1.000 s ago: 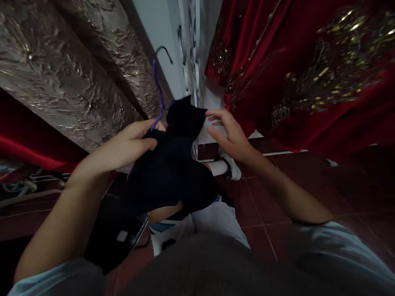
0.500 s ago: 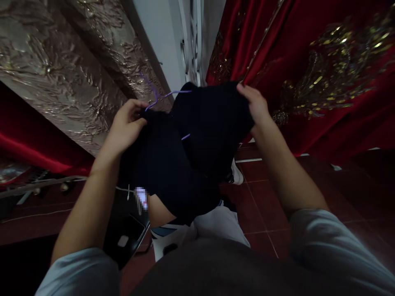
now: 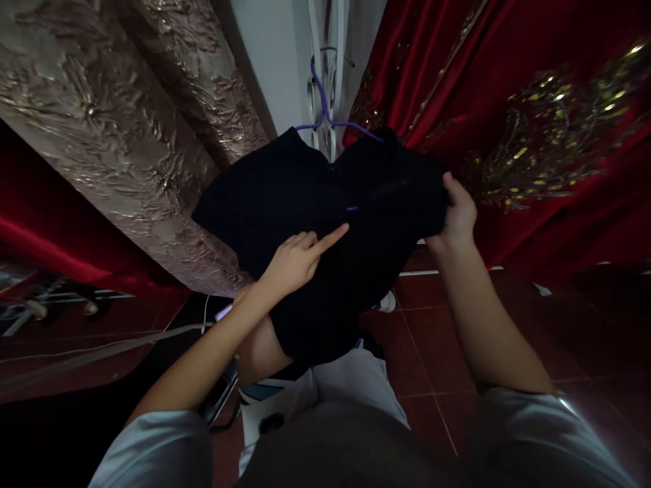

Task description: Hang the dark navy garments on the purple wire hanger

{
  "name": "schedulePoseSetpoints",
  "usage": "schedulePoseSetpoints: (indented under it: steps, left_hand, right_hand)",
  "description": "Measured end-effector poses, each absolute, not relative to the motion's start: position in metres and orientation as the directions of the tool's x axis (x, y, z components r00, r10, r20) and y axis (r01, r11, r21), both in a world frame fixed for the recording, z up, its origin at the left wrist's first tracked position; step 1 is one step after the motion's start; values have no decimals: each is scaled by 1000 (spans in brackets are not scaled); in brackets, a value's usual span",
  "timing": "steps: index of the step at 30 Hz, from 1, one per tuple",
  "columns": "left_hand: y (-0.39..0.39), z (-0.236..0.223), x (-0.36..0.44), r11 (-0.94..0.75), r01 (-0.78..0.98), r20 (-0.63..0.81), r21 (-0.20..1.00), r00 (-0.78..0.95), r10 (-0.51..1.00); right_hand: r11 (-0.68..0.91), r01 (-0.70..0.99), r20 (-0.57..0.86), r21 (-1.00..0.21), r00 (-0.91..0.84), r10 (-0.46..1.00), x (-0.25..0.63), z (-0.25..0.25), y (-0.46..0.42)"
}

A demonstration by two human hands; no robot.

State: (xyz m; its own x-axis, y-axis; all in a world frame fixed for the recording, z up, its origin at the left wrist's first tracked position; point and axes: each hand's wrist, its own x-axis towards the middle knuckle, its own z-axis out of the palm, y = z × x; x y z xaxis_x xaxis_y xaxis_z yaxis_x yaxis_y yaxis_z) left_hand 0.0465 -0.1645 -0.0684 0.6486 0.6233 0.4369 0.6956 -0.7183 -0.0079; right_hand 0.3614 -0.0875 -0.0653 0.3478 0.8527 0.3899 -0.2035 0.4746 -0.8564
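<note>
A dark navy shirt (image 3: 300,183) is spread across my lap. A thin purple hanger (image 3: 324,102) sits inside it; its hook and shoulders stick out at the neckline, and a short bit of purple shows lower down through the opening. My right hand (image 3: 460,213) grips the shirt's right sleeve side, thumb on top, with some fingers hidden behind the cloth. My left hand (image 3: 298,261) lies over the shirt's middle, index finger stretched out just below that purple bit and the other fingers loosely curled. Nothing shows in my left hand.
A beige embossed curtain (image 3: 102,102) hangs at the left, and red curtains with gold sequins (image 3: 549,135) at the right. White metalwork (image 3: 330,74) stands between them. A phone (image 3: 224,313) is partly hidden by my left forearm. The floor has red tiles (image 3: 422,346).
My left hand has left the shirt's left shoulder and moved to its middle, pointing. The hanger now stands upright, its hook up at the neckline. My right hand has shifted slightly right and down.
</note>
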Motion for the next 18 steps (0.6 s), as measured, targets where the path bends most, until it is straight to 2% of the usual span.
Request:
schedulePoseSetpoints:
  steps: [3,6,8,10,12,13,15,17,18]
  left_hand:
    - [-169,-81,58,-703,708,379,60,635,673]
    - [-174,-95,59,-683,686,497,249,515,698]
    - [-179,-106,60,-657,611,604,442,339,722]
    - [-186,-118,65,-613,479,649,628,112,752]
    - [-196,-130,77,-561,299,613,772,-121,780]
    - [-202,-135,85,-537,197,571,820,-216,792]
    - [-214,-143,102,-482,13,459,876,-330,825]
    - [-225,-146,115,-428,-91,367,899,-377,850]
    - [-231,-147,120,-406,-112,335,907,-393,856]
  right_hand:
    - [427,-304,303,-851,380,874,353,-64,-87]
    - [424,-282,296,-861,400,867,351,-62,-83]
    - [475,-190,338,-859,487,806,343,-66,-93]
    - [555,-33,422,-831,612,669,325,-78,-118]
    - [583,119,487,-803,695,529,295,-99,-155]
    - [562,151,481,-813,718,503,278,-112,-174]
    - [460,97,391,-882,696,602,244,-138,-208]
    - [295,-65,229,-953,481,846,219,-158,-230]
    - [221,-120,168,-968,346,923,211,-165,-236]
